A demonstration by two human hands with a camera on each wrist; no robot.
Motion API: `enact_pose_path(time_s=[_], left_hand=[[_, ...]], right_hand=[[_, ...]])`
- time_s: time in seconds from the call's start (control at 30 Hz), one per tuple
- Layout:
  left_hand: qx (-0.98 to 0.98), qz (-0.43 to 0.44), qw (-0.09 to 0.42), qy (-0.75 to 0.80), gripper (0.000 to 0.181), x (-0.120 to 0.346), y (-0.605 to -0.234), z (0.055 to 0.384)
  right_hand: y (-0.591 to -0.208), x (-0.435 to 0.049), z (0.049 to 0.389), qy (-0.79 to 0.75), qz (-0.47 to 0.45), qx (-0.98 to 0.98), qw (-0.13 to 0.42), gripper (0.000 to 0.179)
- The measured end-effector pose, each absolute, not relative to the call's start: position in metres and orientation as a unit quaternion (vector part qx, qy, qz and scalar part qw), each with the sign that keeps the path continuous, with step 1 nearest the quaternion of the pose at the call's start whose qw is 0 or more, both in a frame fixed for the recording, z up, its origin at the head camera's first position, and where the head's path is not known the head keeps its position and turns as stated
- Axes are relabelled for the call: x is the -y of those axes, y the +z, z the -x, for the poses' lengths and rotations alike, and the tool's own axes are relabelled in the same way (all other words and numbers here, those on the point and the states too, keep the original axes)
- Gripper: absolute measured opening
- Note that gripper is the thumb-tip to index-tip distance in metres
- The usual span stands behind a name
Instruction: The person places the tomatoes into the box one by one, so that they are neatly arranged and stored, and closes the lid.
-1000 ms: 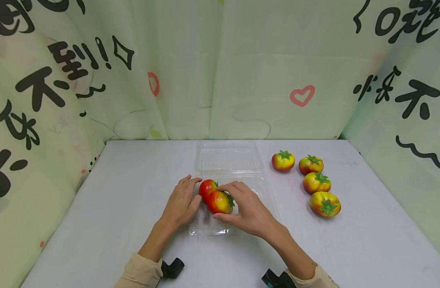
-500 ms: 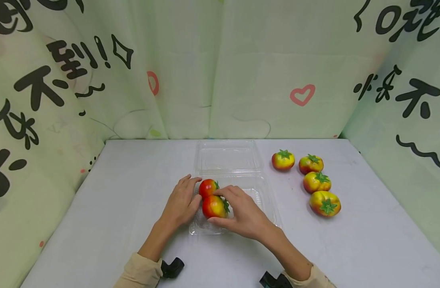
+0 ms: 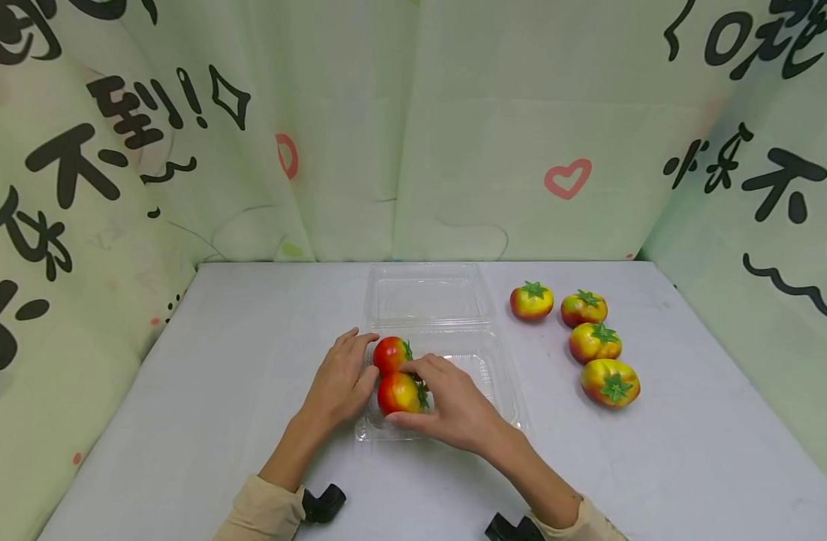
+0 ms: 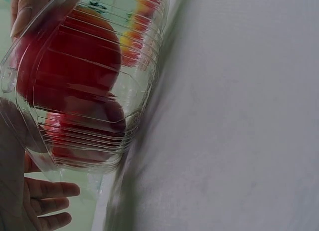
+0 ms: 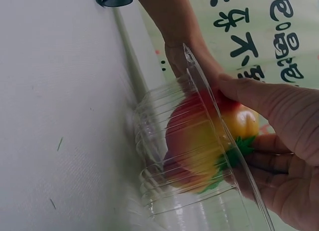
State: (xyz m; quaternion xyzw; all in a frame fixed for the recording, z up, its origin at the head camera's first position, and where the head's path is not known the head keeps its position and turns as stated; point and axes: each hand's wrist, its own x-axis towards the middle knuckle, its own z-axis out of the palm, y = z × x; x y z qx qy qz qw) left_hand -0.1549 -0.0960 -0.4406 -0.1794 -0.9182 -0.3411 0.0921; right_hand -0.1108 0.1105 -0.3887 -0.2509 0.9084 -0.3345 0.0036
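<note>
A clear plastic clamshell box (image 3: 508, 391) lies on the table with its lid folded back. Inside, along the left side, sit two red-and-yellow tomatoes: the rear tomato (image 3: 389, 355) and the front tomato (image 3: 399, 393). My right hand (image 3: 457, 409) holds the front one, thumb on its near side and fingers behind, as the right wrist view also shows around the tomato (image 5: 194, 136) with its green calyx. At the box's left rim rests my left hand (image 3: 342, 382); its fingers (image 4: 52, 189) stretch out straight past the box wall in the left wrist view.
On the right of the table stand several more tomatoes, the nearest tomato (image 3: 611, 383) closest to the right hand. The open lid (image 3: 430, 294) extends toward the back edge. A printed green curtain (image 3: 467, 150) encloses the back and sides.
My right hand has moved the front tomato slightly left and toward the near side of the box, down beside the rear one. The left hand has stayed in place.
</note>
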Motion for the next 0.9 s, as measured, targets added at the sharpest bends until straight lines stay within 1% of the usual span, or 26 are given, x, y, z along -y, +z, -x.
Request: enact_pose_path(time_s=[0.3, 0.57, 0.9], left_hand=[[0.916, 0.183, 0.098, -0.343, 0.046, 0.096, -0.441, 0.155], [0.914, 0.188, 0.1, -0.345, 0.046, 0.097, -0.441, 0.156], [0.916, 0.183, 0.097, -0.343, 0.047, 0.095, -0.441, 0.155]], right_hand=[[-0.395, -0.107, 0.111, -0.347, 0.242, -0.906, 0.017, 0.06], [-0.401, -0.104, 0.112, -0.36, 0.236, -0.902, 0.013, 0.06], [-0.405, -0.102, 0.112, -0.347, 0.223, -0.91, 0.03, 0.061]])
